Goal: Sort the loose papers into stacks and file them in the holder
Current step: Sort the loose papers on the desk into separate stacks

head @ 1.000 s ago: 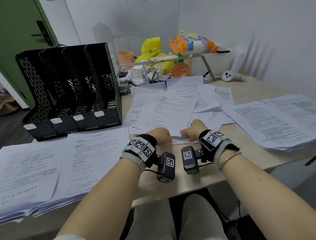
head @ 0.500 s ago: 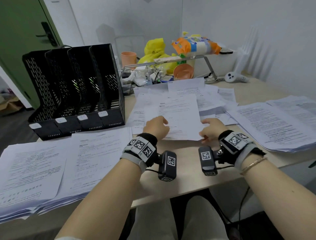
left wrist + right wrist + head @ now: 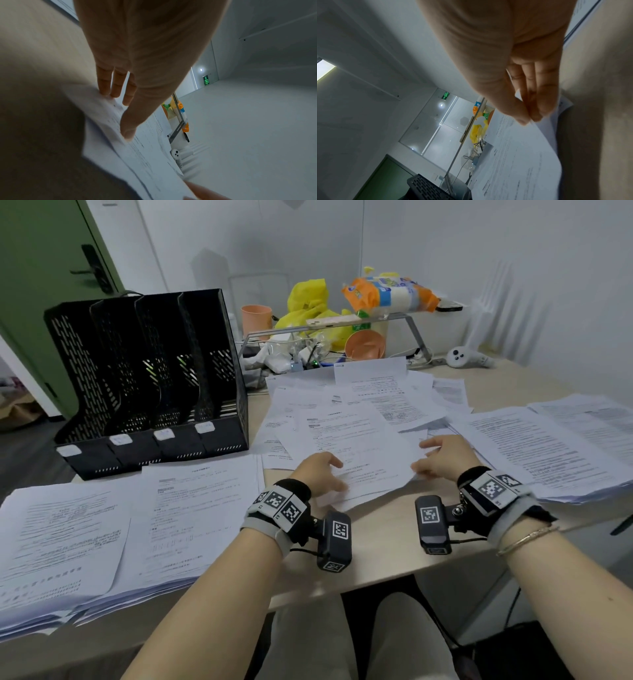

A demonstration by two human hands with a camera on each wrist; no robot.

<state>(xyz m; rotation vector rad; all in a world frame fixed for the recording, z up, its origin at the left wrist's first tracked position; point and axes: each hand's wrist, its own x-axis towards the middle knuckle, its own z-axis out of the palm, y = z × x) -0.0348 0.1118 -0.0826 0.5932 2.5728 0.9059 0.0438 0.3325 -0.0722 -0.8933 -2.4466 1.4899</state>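
Observation:
A loose pile of printed papers (image 3: 383,392) covers the middle of the table. Its top sheet (image 3: 363,446) lies skewed across the pile between my hands. My right hand (image 3: 438,457) pinches that sheet's right edge between thumb and fingers (image 3: 529,119). My left hand (image 3: 320,474) rests on the sheet's near left corner with its fingers nearly straight, and the thumb tip (image 3: 127,135) and fingertips touch the paper (image 3: 137,155). The black mesh file holder (image 3: 147,378) stands at the back left, and its slots look empty.
Two sorted stacks (image 3: 68,542) (image 3: 202,508) lie at the near left, and two more (image 3: 548,453) (image 3: 599,419) at the right. Behind the pile are a metal stand (image 3: 342,323), an orange cup (image 3: 257,316), a yellow bag (image 3: 308,299) and a white controller (image 3: 466,359).
My hands were close together at the pile's near edge and have spread apart. The right hand went right with the sheet's edge, and the top sheet has shifted across the pile.

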